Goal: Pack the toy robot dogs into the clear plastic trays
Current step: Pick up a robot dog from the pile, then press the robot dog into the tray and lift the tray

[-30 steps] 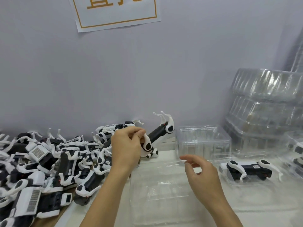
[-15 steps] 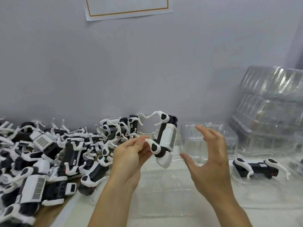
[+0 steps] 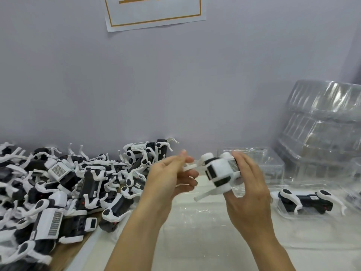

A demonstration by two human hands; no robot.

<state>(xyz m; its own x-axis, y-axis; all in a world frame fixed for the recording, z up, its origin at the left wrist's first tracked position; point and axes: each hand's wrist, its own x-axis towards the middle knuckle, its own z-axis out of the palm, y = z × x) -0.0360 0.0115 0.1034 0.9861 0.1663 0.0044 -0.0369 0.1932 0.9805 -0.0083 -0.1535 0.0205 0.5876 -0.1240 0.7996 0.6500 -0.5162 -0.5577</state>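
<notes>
A black-and-white toy robot dog (image 3: 219,173) is held in the air between both hands, blurred by motion. My right hand (image 3: 247,192) grips its body from the right side. My left hand (image 3: 172,177) pinches one white leg at the dog's left. Below the hands lies a clear plastic tray (image 3: 195,227) on the white surface. Another robot dog (image 3: 305,201) lies in a clear tray at the right.
A big heap of robot dogs (image 3: 58,188) covers the table's left side. A clear tray (image 3: 273,167) stands behind my right hand. A tall stack of clear trays (image 3: 322,130) fills the back right corner. A grey wall with a paper sign (image 3: 154,10) is behind.
The dog has moved right from the pile. My right hand, open before, now grips its body. My left hand has shifted to pinching a leg.
</notes>
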